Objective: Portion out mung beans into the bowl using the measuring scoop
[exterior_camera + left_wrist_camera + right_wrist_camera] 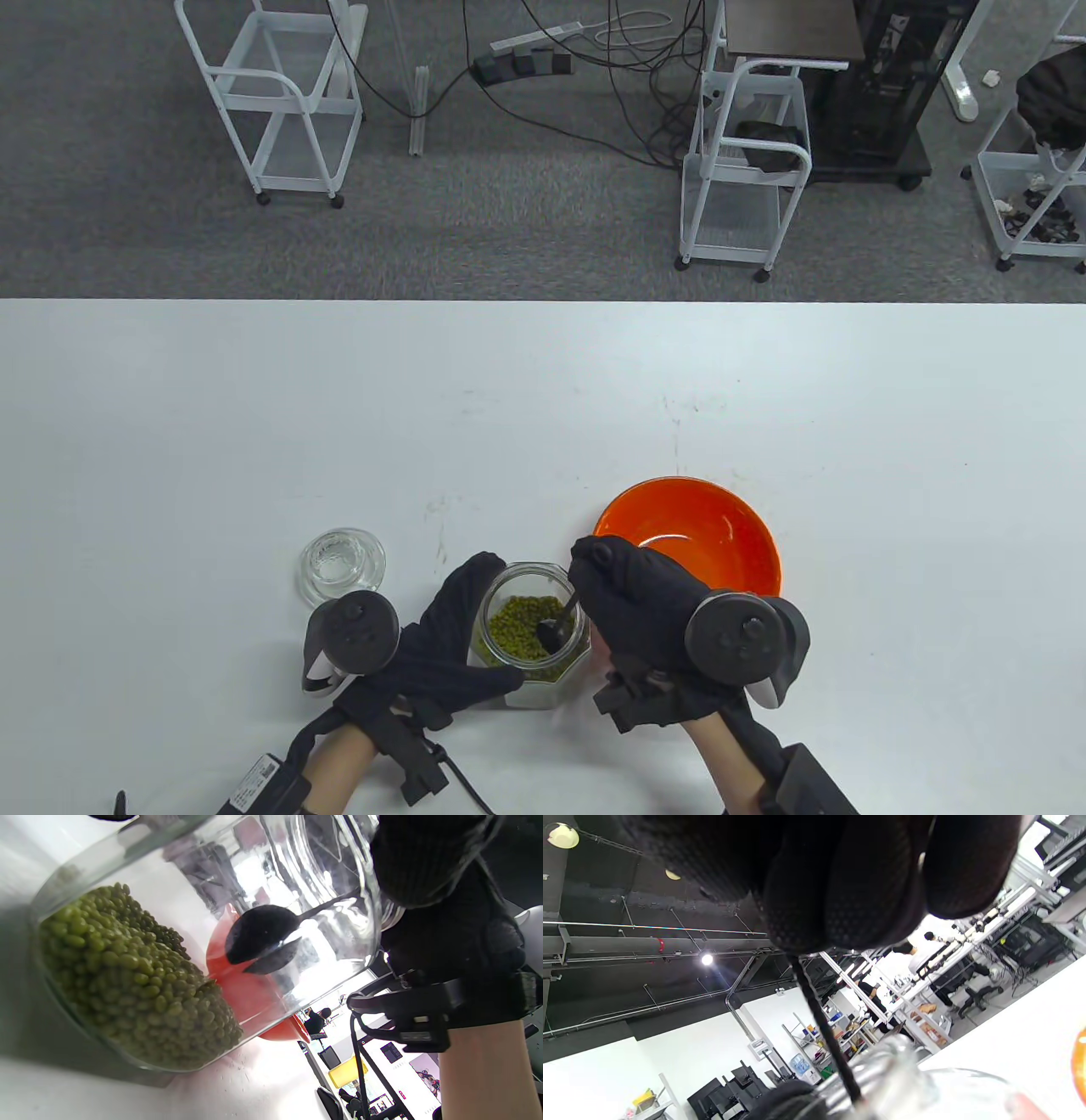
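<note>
A glass jar (pixel 536 632) partly filled with green mung beans (pixel 517 635) stands near the table's front edge. My left hand (pixel 454 641) wraps around the jar's left side. My right hand (pixel 632 607) grips the thin handle of a black measuring scoop (pixel 556 626), whose head is inside the jar above the beans. In the left wrist view the scoop head (pixel 258 933) hangs clear of the bean pile (pixel 127 976). In the right wrist view the handle (pixel 823 1027) runs down from my curled fingers (pixel 840 887) into the jar mouth. An orange bowl (pixel 691 535) sits right behind my right hand.
The jar's glass lid (pixel 342 564) lies on the table to the left of the jar. White table surface (pixel 543 407) stretches behind. Beyond the far edge are white carts (pixel 280 93) and cables on grey carpet.
</note>
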`<state>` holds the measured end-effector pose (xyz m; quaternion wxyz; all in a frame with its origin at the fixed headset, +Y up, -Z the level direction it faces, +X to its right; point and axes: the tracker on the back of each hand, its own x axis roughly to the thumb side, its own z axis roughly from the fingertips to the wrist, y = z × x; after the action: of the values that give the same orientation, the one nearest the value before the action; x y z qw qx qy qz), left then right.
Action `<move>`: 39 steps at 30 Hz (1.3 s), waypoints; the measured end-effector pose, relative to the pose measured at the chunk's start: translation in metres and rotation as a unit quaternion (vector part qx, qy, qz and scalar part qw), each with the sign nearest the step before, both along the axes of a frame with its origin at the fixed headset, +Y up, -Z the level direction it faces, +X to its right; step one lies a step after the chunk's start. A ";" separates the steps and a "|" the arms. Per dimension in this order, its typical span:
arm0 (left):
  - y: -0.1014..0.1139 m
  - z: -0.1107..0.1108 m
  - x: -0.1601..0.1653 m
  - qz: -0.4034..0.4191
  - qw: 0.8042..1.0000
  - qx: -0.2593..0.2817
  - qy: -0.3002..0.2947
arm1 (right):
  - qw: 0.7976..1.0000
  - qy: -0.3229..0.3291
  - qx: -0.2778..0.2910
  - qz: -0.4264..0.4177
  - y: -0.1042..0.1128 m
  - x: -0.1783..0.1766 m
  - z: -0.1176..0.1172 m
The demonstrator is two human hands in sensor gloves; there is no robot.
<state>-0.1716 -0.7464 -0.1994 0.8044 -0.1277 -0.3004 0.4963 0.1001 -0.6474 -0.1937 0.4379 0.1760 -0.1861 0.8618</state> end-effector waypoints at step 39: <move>-0.002 0.001 -0.001 0.000 1.000 0.004 0.006 | 0.978 -0.019 -0.192 -0.074 -0.030 0.002 -0.009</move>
<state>-0.1722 -0.7485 -0.1983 0.8066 -0.1211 -0.2979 0.4959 0.1018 -0.6779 -0.2025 0.5220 0.0576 -0.0380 0.8501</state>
